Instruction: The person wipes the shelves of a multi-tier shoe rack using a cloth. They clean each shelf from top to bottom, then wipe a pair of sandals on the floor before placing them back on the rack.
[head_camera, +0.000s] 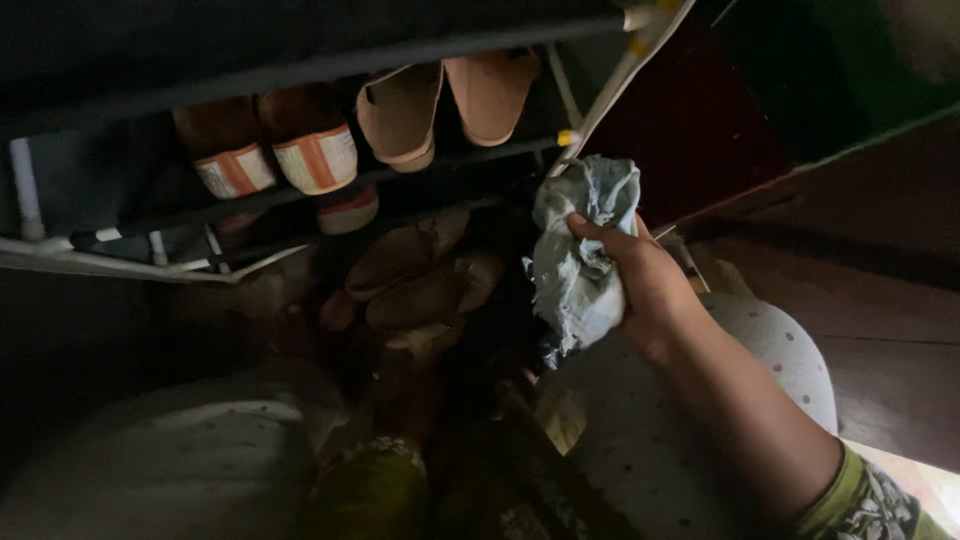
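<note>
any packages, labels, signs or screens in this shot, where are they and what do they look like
None show: no package, label, sign or screen.
Crumpled pale blue-grey cloth: gripped in the right hand, centre right.
Brown shoes with white and orange striped soles: on the dark metal-bar shoe rack, upper left.
Tan slippers: same shelf, to their right.

Right hand (650, 285) raised, arm extended forward, fingers (600, 232) curled tight; left hand out of sight

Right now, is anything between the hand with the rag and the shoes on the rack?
Nothing visible is. The right hand grips the crumpled blue-grey rag in open space just right of the rack's brown shoes. The dark hides finer detail.
</note>
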